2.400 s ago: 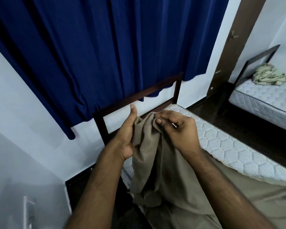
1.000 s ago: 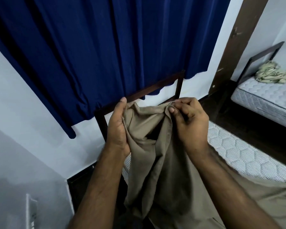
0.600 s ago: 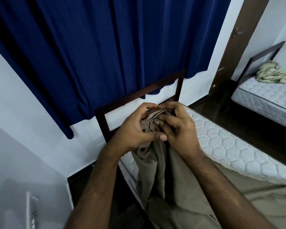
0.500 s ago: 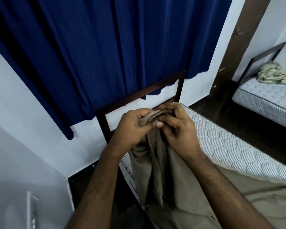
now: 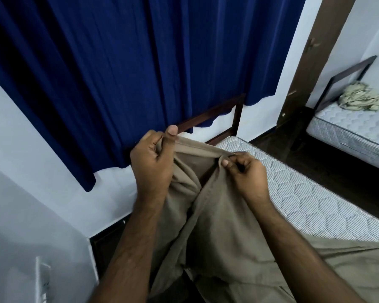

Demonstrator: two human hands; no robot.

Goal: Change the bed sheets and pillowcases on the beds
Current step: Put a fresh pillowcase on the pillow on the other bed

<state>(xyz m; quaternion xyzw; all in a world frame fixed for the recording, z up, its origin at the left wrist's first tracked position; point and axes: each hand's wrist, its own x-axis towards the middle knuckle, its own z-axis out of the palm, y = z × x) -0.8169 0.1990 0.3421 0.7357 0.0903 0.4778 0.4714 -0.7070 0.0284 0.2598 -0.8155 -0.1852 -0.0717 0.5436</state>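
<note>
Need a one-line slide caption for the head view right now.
Both hands, left hand and right hand, pinch the tan sheet's edge above the bare mattress.

Plain khaki-brown bed sheet (image 5: 223,215), unpatterned, its folds shading darker. Near mattress (image 5: 304,193): white top quilted in a hexagon pattern, the border band finely striped in grey and white. Far mattress (image 5: 348,125): the same white hexagon quilting, with a grey-striped side panel. Crumpled cloth (image 5: 357,97) on the far mattress: pale olive-cream with darker mottling. Curtain (image 5: 140,62): deep royal blue, plain. Bed frame (image 5: 208,119): dark reddish brown. Wall (image 5: 31,149): pale bluish white. Floor (image 5: 337,171): very dark brown.
</note>
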